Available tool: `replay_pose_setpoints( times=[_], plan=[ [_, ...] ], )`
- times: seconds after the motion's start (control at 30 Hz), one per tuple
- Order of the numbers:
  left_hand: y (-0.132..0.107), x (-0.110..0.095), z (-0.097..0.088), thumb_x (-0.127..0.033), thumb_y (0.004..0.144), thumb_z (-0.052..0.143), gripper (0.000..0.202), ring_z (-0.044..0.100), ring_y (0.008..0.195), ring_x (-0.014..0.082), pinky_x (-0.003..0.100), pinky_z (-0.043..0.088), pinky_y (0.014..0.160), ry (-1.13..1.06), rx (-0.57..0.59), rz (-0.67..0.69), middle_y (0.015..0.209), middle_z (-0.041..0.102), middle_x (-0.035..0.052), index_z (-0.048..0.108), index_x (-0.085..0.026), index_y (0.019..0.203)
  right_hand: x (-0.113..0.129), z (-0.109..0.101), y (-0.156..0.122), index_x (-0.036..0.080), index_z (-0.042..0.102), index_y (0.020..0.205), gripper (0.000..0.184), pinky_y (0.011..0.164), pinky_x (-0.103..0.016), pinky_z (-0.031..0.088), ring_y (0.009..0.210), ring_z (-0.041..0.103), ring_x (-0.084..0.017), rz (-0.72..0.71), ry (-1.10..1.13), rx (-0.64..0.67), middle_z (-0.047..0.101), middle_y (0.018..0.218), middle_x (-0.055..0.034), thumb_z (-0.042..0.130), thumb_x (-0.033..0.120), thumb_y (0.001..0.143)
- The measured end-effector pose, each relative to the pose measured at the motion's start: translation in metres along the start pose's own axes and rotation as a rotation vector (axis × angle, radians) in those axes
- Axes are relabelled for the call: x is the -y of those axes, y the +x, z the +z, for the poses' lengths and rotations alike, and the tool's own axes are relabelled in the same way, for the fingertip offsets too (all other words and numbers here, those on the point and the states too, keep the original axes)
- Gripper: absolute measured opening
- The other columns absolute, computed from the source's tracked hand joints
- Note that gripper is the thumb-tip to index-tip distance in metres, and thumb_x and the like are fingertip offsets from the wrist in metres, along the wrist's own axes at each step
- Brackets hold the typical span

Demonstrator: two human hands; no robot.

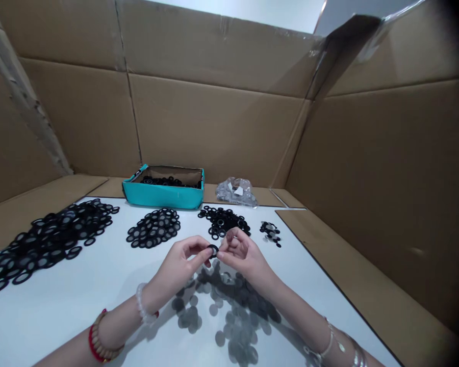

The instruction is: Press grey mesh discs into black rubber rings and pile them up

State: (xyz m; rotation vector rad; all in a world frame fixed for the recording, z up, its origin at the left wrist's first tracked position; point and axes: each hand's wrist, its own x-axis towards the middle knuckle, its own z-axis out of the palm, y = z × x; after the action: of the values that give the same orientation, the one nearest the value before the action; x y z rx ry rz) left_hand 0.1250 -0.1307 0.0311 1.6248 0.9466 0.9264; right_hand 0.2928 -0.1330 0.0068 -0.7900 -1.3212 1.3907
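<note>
A small black ring (213, 251) is held up over the white board, between my two hands. My left hand (188, 258) pinches its left side with thumb and fingertips. At the ring's right edge, the thumb and forefinger of my right hand (241, 253) close on it, the other fingers curled. Something pale shows in the ring's middle; I cannot tell if it is a disc. Beneath my hands lie many loose translucent grey discs (239, 331). Just beyond my fingers is a heap of black rings (224, 220).
A teal box (162, 196) holding black rings stands at the back, beside a clear plastic bag (236, 191). Ring piles lie at far left (49, 239) and centre-left (153, 228), a small pile (271, 233) at right. Cardboard walls (214, 122) enclose the white board (99, 290).
</note>
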Motion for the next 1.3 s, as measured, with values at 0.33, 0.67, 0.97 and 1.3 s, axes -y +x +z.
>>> replay_pose_setpoints(
  times=[0.33,0.67,0.97,1.3],
  plan=[
    [0.004,-0.001,-0.002,-0.033,0.077,0.057,0.021,0.059,0.072,0.0159,0.029,0.047,0.07,-0.133,-0.036,-0.088,0.082,0.063,0.0037,0.059,-0.015,0.089,0.003,-0.001,0.003,0.021,0.041,0.082,0.038,0.066,-0.027,0.043,0.063,0.056,-0.012,0.052,-0.067,-0.083,0.06,0.068,0.0034,0.072,0.037,0.067],
    [0.005,0.014,0.0,-0.022,0.074,0.059,0.019,0.057,0.076,0.0136,0.026,0.048,0.072,0.018,-0.078,0.058,0.081,0.056,0.0014,0.053,-0.017,0.091,0.001,-0.001,0.003,0.02,0.043,0.084,0.042,0.07,-0.028,0.046,0.067,0.059,-0.014,0.05,-0.13,-0.098,0.061,0.067,0.0034,0.076,0.035,0.063],
    [0.006,0.017,-0.001,-0.025,0.071,0.064,0.025,0.06,0.074,0.0149,0.026,0.049,0.067,-0.048,-0.072,-0.016,0.076,0.061,0.0018,0.054,-0.016,0.092,-0.004,0.0,0.005,0.02,0.044,0.081,0.041,0.068,-0.029,0.046,0.064,0.06,-0.015,0.081,-0.151,-0.068,0.061,0.063,0.0044,0.076,0.038,0.062],
    [0.062,0.038,-0.101,-0.03,0.075,0.055,0.014,0.057,0.089,0.0291,0.04,0.042,0.08,0.837,-0.318,0.152,0.085,0.066,0.0095,0.064,-0.019,0.076,0.019,-0.027,-0.004,0.023,0.059,0.096,0.028,0.069,-0.03,0.043,0.085,0.054,-0.021,0.035,-0.882,0.245,0.058,0.096,-0.004,0.066,0.038,0.074]
  ],
)
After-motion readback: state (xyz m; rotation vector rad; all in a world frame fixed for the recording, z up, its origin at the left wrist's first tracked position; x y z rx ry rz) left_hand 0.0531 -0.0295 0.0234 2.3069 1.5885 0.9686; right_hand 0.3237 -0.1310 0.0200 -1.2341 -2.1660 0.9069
